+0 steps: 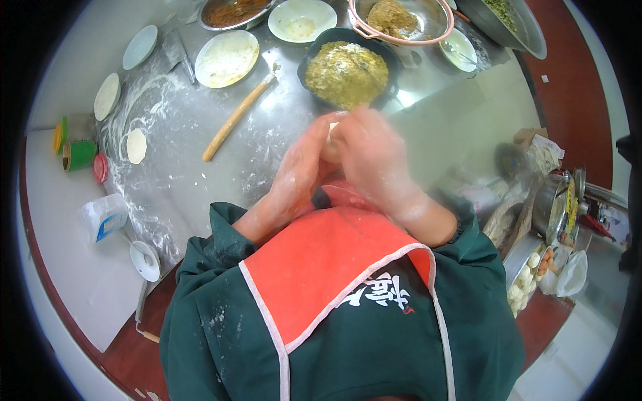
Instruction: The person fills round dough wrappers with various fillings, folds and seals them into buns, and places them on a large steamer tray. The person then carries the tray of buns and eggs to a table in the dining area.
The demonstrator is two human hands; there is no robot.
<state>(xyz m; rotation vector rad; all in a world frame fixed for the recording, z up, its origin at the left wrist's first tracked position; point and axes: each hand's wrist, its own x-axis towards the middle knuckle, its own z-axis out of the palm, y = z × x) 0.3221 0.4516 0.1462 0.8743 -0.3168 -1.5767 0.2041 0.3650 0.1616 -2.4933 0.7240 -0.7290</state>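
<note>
My left hand, dusted with flour, cups a piece of pale dough in front of my chest. My right hand is blurred; its fingers close over the top of the same dough. Most of the dough is hidden between both hands, so its full shape does not show. Just beyond my fingertips stands a dark bowl heaped with a yellowish crumbly filling, white powder on top. A wooden rolling pin lies to the left on the floury metal tabletop. Farther left rests one flat dough round.
At the back are a floury plate, a cleaver, a bowl of brown powder and a pink-rimmed basin. A plastic tub and a green jar stand left. White buns and a pot are at right.
</note>
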